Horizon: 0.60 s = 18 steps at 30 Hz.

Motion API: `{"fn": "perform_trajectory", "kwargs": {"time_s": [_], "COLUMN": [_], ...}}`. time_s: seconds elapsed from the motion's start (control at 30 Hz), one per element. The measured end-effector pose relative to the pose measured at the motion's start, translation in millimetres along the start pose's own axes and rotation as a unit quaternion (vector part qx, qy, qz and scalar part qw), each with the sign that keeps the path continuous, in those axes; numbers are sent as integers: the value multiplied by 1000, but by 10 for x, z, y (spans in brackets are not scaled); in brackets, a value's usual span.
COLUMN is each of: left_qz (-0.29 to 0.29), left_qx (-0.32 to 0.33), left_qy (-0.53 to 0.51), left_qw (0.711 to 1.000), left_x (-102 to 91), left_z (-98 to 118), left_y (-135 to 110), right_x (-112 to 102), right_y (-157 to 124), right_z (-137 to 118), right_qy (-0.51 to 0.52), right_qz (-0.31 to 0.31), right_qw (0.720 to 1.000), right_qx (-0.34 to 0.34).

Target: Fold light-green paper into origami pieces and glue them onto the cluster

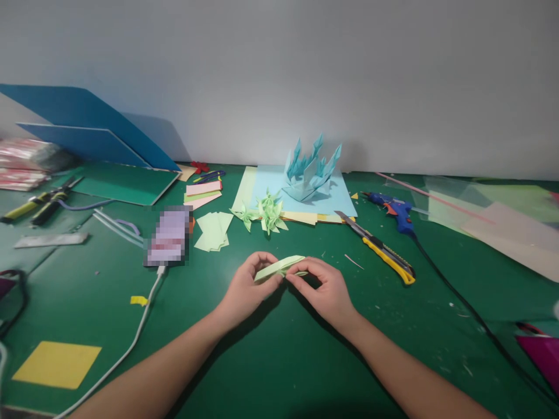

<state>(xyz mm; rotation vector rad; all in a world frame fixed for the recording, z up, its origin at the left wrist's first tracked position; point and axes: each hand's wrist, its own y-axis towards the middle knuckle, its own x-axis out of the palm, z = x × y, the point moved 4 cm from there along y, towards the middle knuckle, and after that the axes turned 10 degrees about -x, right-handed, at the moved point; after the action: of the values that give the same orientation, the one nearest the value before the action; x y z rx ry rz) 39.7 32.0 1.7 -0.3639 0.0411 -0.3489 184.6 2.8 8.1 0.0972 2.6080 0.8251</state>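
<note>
A folded strip of pale green paper (279,266) is pinched between both hands above the green table. My left hand (248,285) grips its left end, thumb in front and fingers behind. My right hand (325,288) pinches the right part between thumb and forefinger. Beyond the hands sit several folded green paper flowers (271,212). Left of these lies a stack of cut green paper pieces (213,231). Behind the flowers, a pointed blue folded-paper piece (305,180) stands on light blue sheets (262,180).
A yellow box cutter (388,259) and a blue glue gun (399,214) with a black cord lie to the right. At left are a phone (169,235) on a white cable, pliers (48,203), a yellow paper square (57,365) and leaning blue boards (109,122).
</note>
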Motion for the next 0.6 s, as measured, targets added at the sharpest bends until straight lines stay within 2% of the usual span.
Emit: {"fn": "perform_trajectory", "kwargs": {"time_s": [0.23,0.4,0.6], "left_qz": [35,27,26], "left_qx": [17,10,7], "left_qy": [-22,-32,-39], "left_qw": [999,999,999], "left_x": [-32,-20,4], "left_z": [8,2,4], "left_y": [10,6,-5], "right_x": [4,19,25], "right_y": [-23,-33,-24], "right_z": [-4,-12,-31], "right_qy": [-26,-39,-21], "right_qz": [-5,1,8], "right_qw": [999,999,1000], "right_qx": [-20,-32,-14]}}
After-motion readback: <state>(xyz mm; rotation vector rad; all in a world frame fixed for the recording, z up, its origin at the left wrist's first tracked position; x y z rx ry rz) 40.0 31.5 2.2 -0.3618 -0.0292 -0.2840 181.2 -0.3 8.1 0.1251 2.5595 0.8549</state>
